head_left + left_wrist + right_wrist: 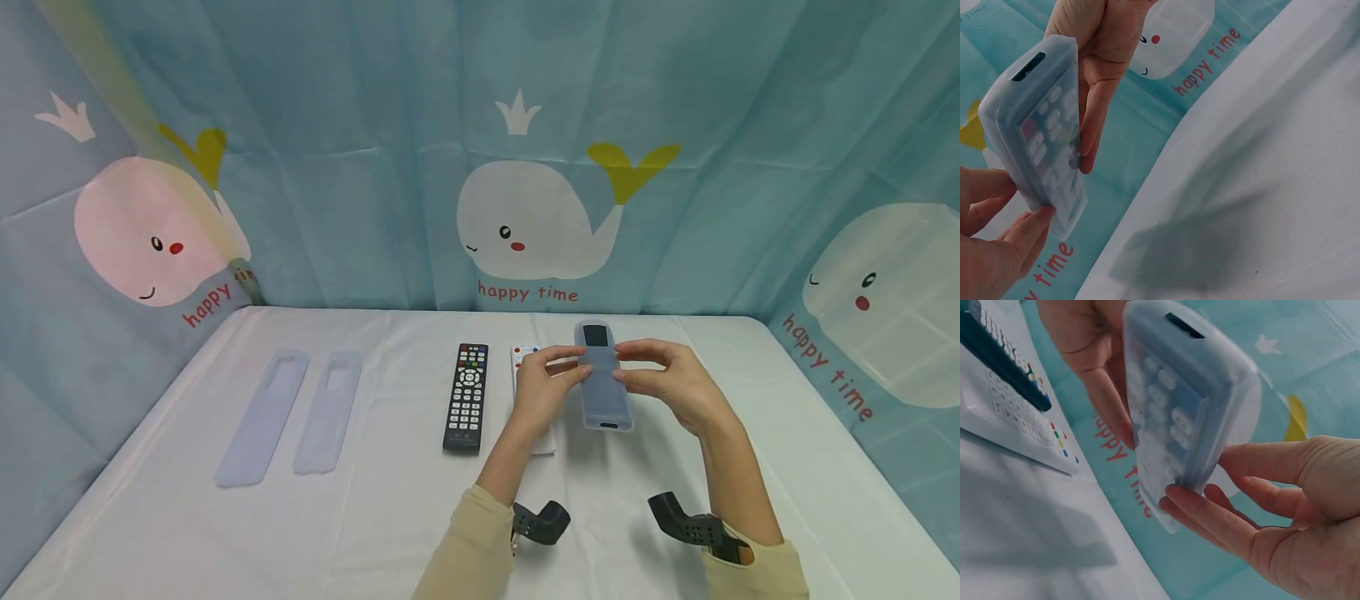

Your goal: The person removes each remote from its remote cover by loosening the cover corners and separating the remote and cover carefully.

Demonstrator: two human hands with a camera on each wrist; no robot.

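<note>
A remote in a translucent pale blue silicone cover (pixel 602 379) is held above the white table (pixel 390 508) by both hands. My left hand (pixel 546 379) pinches its left edge between thumb and fingers. My right hand (pixel 663 379) grips its right edge the same way. The left wrist view shows the covered remote (pixel 1038 125) with buttons visible through the cover, and the right wrist view shows the same covered remote (pixel 1182 406) from the other side. A black remote (pixel 467 396) lies on the table left of my hands. A white remote (pixel 525 354) lies mostly hidden under my left hand.
Two empty translucent silicone covers (pixel 264 415) (pixel 330 410) lie side by side on the table's left part. A blue whale-print curtain (pixel 525 217) surrounds the table on three sides. Black wrist mounts (pixel 542 521) (pixel 693 525) sit on both forearms.
</note>
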